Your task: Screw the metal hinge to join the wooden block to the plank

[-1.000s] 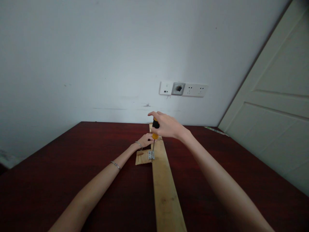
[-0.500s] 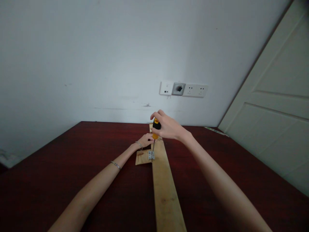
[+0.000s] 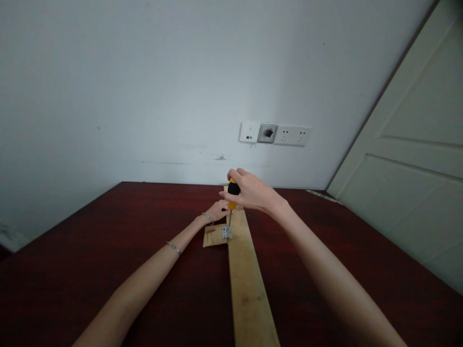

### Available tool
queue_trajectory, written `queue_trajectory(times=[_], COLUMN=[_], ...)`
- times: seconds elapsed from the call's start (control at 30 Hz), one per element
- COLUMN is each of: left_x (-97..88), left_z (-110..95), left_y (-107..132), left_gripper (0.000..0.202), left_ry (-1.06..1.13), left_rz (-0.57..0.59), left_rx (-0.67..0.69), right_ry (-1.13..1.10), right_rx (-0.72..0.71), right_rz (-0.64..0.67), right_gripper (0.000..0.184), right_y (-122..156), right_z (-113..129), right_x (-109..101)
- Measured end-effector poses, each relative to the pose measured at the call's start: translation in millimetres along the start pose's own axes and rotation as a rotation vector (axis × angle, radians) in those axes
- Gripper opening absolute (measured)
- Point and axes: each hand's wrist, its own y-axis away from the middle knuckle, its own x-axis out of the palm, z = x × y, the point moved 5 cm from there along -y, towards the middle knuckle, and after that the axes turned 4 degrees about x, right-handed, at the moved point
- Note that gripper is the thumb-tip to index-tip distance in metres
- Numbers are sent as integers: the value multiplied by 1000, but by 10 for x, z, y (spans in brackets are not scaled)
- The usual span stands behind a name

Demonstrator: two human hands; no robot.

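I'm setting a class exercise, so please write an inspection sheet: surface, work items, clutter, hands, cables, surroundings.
Surface: dark red wooden tabletop.
Work items: long pale wooden board; small pale wooden block at its left edge; silver metal hinge spanning both; yellow-and-black screwdriver, shaft down to the hinge.
Clutter: thin pale strip at the far right edge.
Hands: right hand grips the screwdriver; left hand is on the board beyond the hinge, fingers partly hidden.
Cables: none clearly seen.
Surroundings: pale wall with white rectangular sockets; white panelled door at right.
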Motion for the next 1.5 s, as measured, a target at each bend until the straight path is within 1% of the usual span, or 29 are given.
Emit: queue_trajectory(times=[0.07, 0.17, 0.33, 0.5, 0.63, 0.73, 0.83, 0.93, 1.0, 1.07, 1.17, 1.33, 1.4, 1.5], left_x=[-4, -9, 14, 6, 14, 6, -2, 10, 12, 3, -6, 8, 10, 4], left_z=[-4, 7, 39, 60, 48, 25, 16, 23, 26, 21, 11, 1, 9, 28], left_y=[0, 0, -4, -9, -4, 0, 1, 4, 4, 3, 1, 1, -1, -2], left_gripper=[15, 14, 15, 16, 19, 19, 19, 22, 21, 20, 19, 21, 20, 16], left_ry=[-3, -13, 8, -38, -18, -25, -43, -36, -27, -31, -52, -23, -36, -55], left_rz=[-3, -19, 1, -25, -8, -9, -9, 14, 16, 2, -4, 23, 21, -2], left_rx=[2, 1, 21, 40, 54, 61, 46, 22, 15, 15, 9, 11, 10, 5], right_ry=[9, -40, -51, -54, -48, -18, -3, 45, 85, 96, 55, 42, 44, 4], right_rx=[20, 4, 31, 41, 44, 64, 56, 43, 51, 55, 37, 48, 65, 45], right_rz=[-7, 1, -9, 3, 14, 15, 26, 23, 8, 1, 5, -10, -9, -3], right_gripper=[28, 21, 34, 27, 39, 36, 33, 47, 51, 44, 35, 51, 48, 37], right_y=[-15, -32, -11, -2, 10, 14, 12, 19, 23, 21, 11, 5, 3, 3], right_z=[-26, -48, -57, -57, -54, -53, -34, -9, -5, -7, -8, -26, -44, -45], right_x=[4, 9, 3, 12, 5, 3, 9, 6, -1, 0, 12, 22, 29, 33])
